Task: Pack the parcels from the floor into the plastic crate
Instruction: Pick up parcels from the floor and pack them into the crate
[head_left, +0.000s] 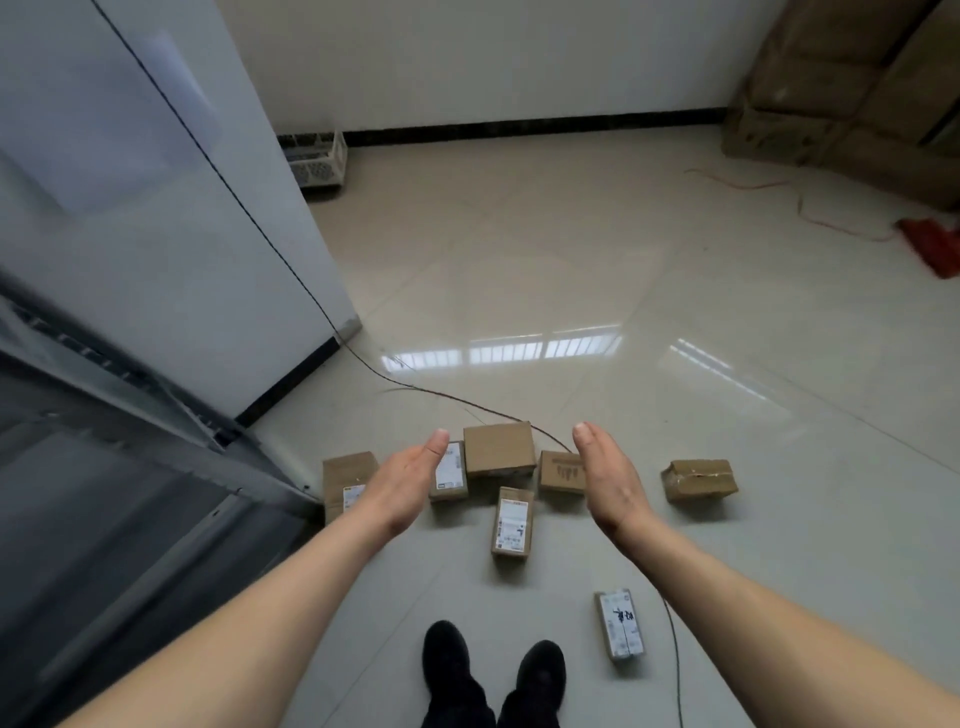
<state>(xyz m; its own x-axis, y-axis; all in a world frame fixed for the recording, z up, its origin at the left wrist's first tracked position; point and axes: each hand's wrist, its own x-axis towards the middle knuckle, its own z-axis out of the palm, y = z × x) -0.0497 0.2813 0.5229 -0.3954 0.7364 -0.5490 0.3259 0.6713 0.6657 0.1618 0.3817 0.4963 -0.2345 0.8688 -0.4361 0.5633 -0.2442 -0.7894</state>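
Several cardboard parcels lie on the tiled floor ahead of my feet: a plain brown box (498, 448), a labelled one (451, 472) beside it, another (347, 480) at the left, a long labelled one (512, 519), a printed one (560, 472), a taped one (700, 479) off to the right and a small one (620, 623) nearest me. My left hand (402, 483) and my right hand (605, 475) are stretched out above them, palms facing each other, fingers straight, holding nothing. A white plastic crate (319, 158) stands far off by the back wall.
A white cabinet (156, 208) rises on the left, with a glass door frame (130, 493) beside me. A dark cable (467, 400) runs across the floor past the parcels. Big cardboard boxes (857, 88) are stacked at the back right, near a red object (930, 244).
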